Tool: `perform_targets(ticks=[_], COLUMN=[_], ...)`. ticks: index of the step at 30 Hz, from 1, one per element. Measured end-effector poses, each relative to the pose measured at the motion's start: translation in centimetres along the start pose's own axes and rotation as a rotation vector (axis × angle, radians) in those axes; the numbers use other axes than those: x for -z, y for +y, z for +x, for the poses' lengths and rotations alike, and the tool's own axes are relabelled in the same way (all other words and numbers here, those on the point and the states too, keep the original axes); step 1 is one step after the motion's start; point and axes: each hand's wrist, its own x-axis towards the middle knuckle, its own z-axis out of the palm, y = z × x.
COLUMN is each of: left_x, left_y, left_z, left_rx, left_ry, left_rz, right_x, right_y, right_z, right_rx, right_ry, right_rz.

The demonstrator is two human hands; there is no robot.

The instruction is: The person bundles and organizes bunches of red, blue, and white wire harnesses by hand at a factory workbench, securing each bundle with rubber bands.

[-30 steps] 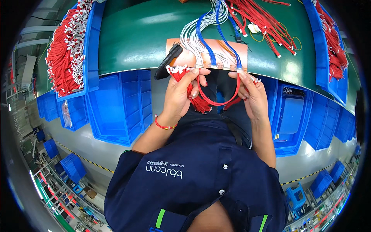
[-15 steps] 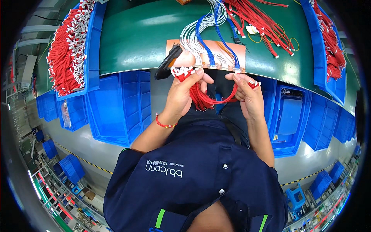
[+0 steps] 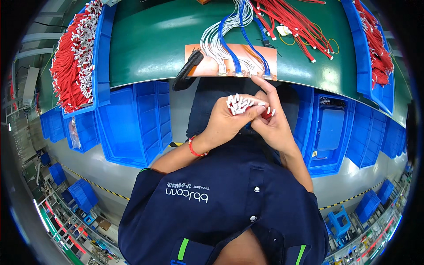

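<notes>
Close in front of my body, my left hand [image 3: 223, 123] is closed round a bundle of red cables [image 3: 238, 105], their white connectors bunched together above the fist. Touching it, my right hand [image 3: 277, 128] grips several red cable ends [image 3: 269, 112] with white tips between thumb and fingers, while its index finger points up toward the table edge. The lower lengths of the cables are hidden by my hands. Beyond them, a wiring harness [image 3: 221, 39] of white and blue wires lies with its connectors along the edge of an orange-and-white board [image 3: 204, 68].
On the green table [image 3: 145, 48] lie loose red cables [image 3: 296, 26] and a black strap-like piece [image 3: 187, 70] overhanging the front edge. Blue bins of red cables flank it, one at the left [image 3: 101, 66] and one at the right [image 3: 364, 48]. Blue crates [image 3: 128, 128] stand below.
Both hands have drawn back from the table edge toward my body and come together. The red cables that looped between them are now gathered, connectors facing up.
</notes>
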Motion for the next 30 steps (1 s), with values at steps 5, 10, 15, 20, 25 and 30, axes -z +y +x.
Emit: perform_targets(ticks=[5,10,15,20,25,30], left_x=[1.4,3.7,4.2,3.9,3.6,3.7], left_y=[0.8,1.3,0.2,0.1,-0.1,0.2], left_z=[-0.5,-0.3,-0.3,0.6,0.8,1.0], left_rx=[-0.087,-0.149,0.031,0.025,0.000,0.009], left_ry=[0.219,0.268,0.356,0.385,0.413,0.450], left_rz=[0.028,-0.338,-0.341,-0.271,-0.226,-0.175], right_x=[3.2,8.0,9.9,7.6,6.9,5.7], right_y=[-0.4,0.6,2.8,2.3,3.2,2.2], right_z=[-0.8,-1.4,-2.2,-1.5,-0.5,0.2], right_rx=[-0.259,-0.291,-0.213,-0.059,-0.038,-0.110], right_ry=[-0.185,-0.228,0.168,0.062,-0.121,-0.091], right_rz=[-0.013,-0.144,0.155,0.504,0.474,0.242])
